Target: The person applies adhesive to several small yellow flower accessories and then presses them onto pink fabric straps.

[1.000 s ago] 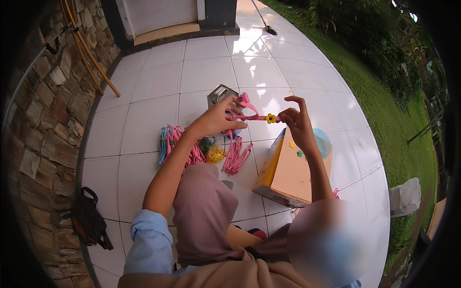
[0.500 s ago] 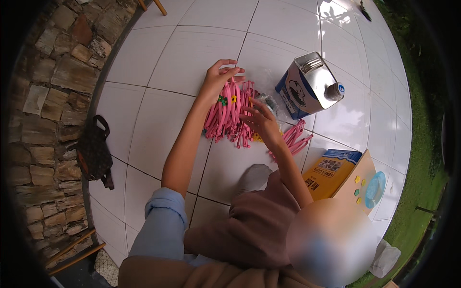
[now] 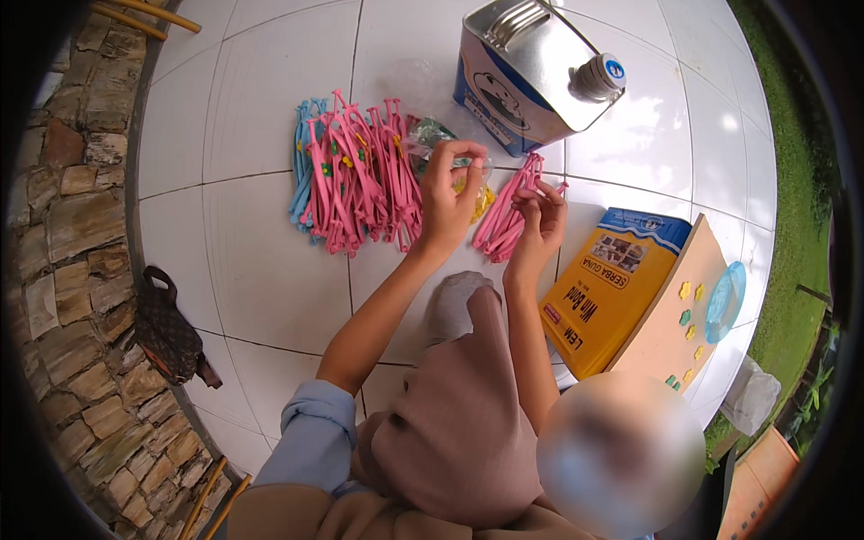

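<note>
Pink strips in the smaller bundle point(image 3: 498, 223) lie on the white tile floor point(image 3: 261, 225), R hand point(image 3: 537, 225) right over them; can't tell if its curled fingers are clamped on a strip or just resting close. L hand point(image 3: 448, 198) is nr the clear bag point(image 3: 430, 135) & yellow bits point(image 3: 484, 205), fingers loosely bent, thumb & index a bit apart, nothing visible in the grip. Step in hand looks like picking from the small bundle, prob. btwn pieces; singling one out calls for a thin pinch at a free end, w/ neighbours left flat. To the left, the bigger pink heap point(image 3: 360, 193) has blue strips point(image 3: 301, 171) along its far-left edge. Room's tight on the R hand's outer side: yellow box point(image 3: 612, 288) w/ tan board point(image 3: 661, 310) stands just beside, flower pieces point(image 3: 686, 291) & a light-blue dish point(image 3: 727, 301) on top, so sleeve or wrist could knock them. Metal can point(image 3: 540, 63) blocks the way fwd; a grey-socked foot point(image 3: 452, 306) limits the near side. Open tile is mostly left of the big heap, out twd the dark bag point(image 3: 169, 328) & stone wall point(image 3: 63, 225).
</note>
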